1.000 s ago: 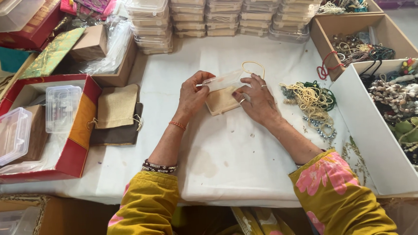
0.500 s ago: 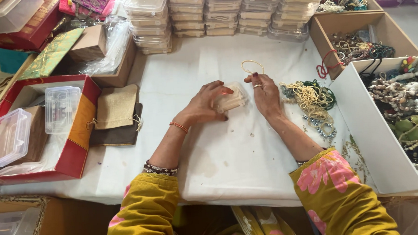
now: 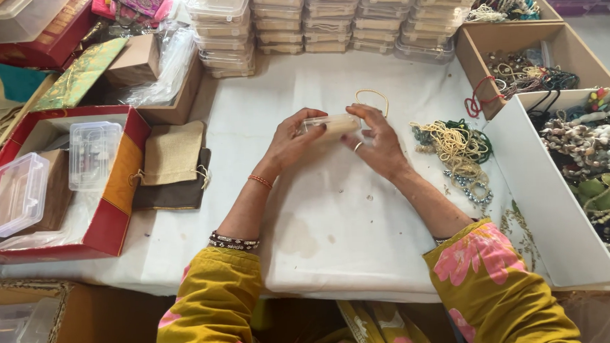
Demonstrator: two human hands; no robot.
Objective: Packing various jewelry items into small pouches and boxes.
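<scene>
Small clear box (image 3: 330, 126) contents indistinct.

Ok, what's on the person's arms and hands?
Mustard-yellow sleeves with pink flowers on both arms. The left hand has a thin orange wrist thread and dark beaded bangles near the sleeve; the right hand wears a silver ring.

Bright, even daylight, soft shadows just under each hand, everything sharp, slight wide-angle stretch toward the edges.

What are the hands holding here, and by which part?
Both hold one small clear plastic box with beige contents: left hand at its left end, right hand at its right end.
</scene>
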